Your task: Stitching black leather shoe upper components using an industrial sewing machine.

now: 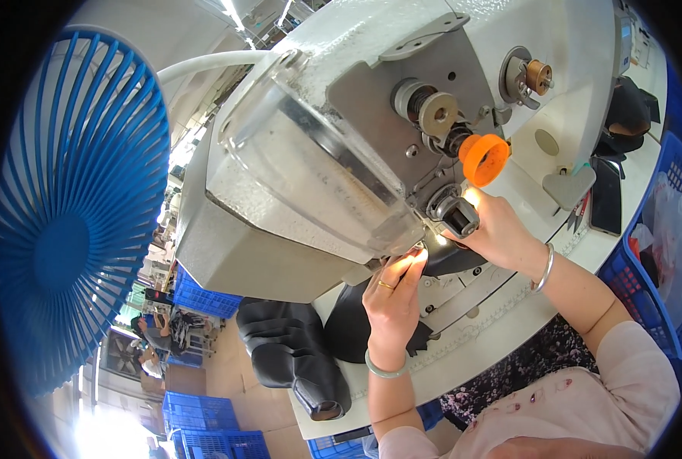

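Note:
A large pale sewing machine [264,252] fills the middle of the view. My left hand [393,294] is just below its head, near the lit needle area; the fingers are pressed together, and what they pinch is too small to make out. From the other side my right hand [501,233] reaches in with bent fingers. A dark round fitting [459,217] covers its fingertips, so anything between them is hidden. Black leather-like material [449,258] lies under the needle area between my hands. Another part of black material [352,325] spreads on the table left of my left wrist.
Black shaped pieces [291,344] are piled at the table's left edge. An orange knob [484,159] juts out above my right hand. Right of it lie scissors [578,214] and a phone [605,197]. A blue basket [673,336] stands far right, a blue fan [81,214] far left.

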A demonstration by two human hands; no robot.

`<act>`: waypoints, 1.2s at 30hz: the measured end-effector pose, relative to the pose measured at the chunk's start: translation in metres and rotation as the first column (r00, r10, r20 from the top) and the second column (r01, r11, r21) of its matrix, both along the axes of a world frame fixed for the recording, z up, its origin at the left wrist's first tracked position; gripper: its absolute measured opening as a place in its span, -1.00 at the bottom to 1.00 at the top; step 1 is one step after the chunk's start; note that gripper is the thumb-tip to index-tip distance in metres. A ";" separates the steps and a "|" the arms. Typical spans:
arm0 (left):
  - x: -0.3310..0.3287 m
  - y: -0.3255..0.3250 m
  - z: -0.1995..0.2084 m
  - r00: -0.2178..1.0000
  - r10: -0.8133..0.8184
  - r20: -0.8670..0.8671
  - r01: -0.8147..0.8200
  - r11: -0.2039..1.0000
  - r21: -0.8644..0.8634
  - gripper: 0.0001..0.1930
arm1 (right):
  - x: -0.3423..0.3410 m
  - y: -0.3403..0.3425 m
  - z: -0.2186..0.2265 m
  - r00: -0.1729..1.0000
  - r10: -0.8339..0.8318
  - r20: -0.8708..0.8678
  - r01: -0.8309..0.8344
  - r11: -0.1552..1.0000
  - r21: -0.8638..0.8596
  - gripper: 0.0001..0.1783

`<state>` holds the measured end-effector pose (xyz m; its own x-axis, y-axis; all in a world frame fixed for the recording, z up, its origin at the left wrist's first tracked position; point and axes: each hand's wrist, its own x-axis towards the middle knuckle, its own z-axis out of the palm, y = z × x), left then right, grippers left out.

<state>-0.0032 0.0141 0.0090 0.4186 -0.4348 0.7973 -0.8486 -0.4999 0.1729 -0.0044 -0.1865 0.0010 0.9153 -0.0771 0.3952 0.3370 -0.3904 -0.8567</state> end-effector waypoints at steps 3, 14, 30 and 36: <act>0.000 0.007 -0.001 1.000 0.009 0.030 -0.010 1.000 0.027 -0.70 | -0.016 0.002 0.003 1.000 0.010 0.001 -0.009 0.999 -0.038 -0.56; 0.008 0.012 -0.003 0.998 -0.058 0.040 0.057 0.998 0.007 -0.66 | -0.026 0.012 0.007 0.998 0.059 0.021 -0.059 0.998 -0.009 -0.53; -0.006 -0.003 0.008 0.979 0.071 0.189 -0.095 0.988 0.125 -0.72 | 0.004 -0.009 0.023 0.985 0.159 0.071 -0.151 0.983 -0.101 -0.54; -0.007 -0.003 0.001 0.980 0.090 0.175 -0.100 0.994 0.049 -0.72 | 0.005 -0.010 0.033 0.986 0.128 -0.109 -0.156 0.940 -0.305 -0.55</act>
